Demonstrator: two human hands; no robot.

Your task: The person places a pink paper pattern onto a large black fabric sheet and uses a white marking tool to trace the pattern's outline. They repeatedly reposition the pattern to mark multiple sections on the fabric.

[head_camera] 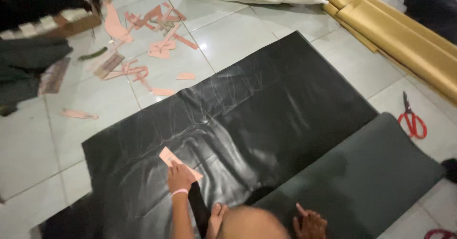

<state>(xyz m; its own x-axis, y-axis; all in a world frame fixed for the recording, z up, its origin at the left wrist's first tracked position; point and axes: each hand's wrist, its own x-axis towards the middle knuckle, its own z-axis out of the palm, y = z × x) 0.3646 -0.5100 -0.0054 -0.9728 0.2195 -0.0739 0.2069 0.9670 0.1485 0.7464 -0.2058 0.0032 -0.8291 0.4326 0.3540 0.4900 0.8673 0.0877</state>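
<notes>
Left hand: the left hand [180, 178] lay flat, fingers together, pressing a small pink paper pattern piece [177, 162] onto the black sheet; a pale band circled its wrist.
Right hand: the right hand [310, 224] rested at the near edge of the grey roll, fingers loosely curled, gripping nothing that could be made out.
Black sheet: a large glossy black leather-like sheet [266, 110] lay spread across the white tiled floor [28, 148], creased near its middle.
Grey roll: the sheet's matte grey underside [376, 172] curled over at the right.
Gold fabric: folded gold fabric [404, 34] lay well apart at the far right.
Scraps: pink paper offcuts [157, 34] littered the far floor.
Scissors: red-handled scissors [412, 120] lay on the tiles just beside the grey roll.
</notes>
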